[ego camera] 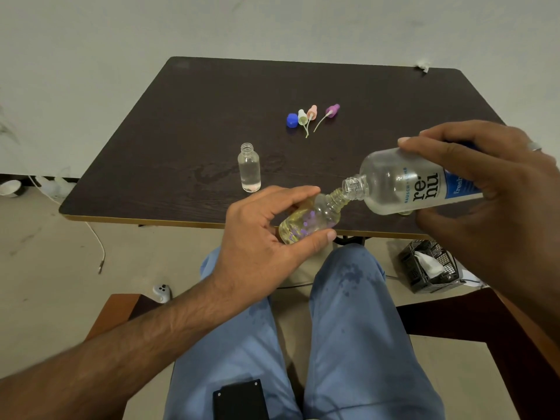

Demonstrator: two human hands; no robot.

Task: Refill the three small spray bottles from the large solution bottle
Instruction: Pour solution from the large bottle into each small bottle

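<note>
Left hand (266, 237), lower centre: fingers (298, 197) and thumb clamped round small yellowish clear spray bottle (309, 219), tilted, neck up-right. Right hand (485, 189), right edge: fingers wrapped on large clear blue-labelled solution bottle (406, 181), long axis near-horizontal, mouth touching small neck. Second small clear bottle (249, 168) upright on dark table (181, 131); spray caps (312, 115) beyond.

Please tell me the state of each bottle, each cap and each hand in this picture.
Large solution bottle: uncapped, tipped, mouth at the held bottle's neck.
Held small bottle: uncapped, tilted.
Standing small bottle: uncapped, upright.
Blue cap: off, on table.
Spray tops: off, lying.
Left hand: holding.
Right hand: holding.
</note>
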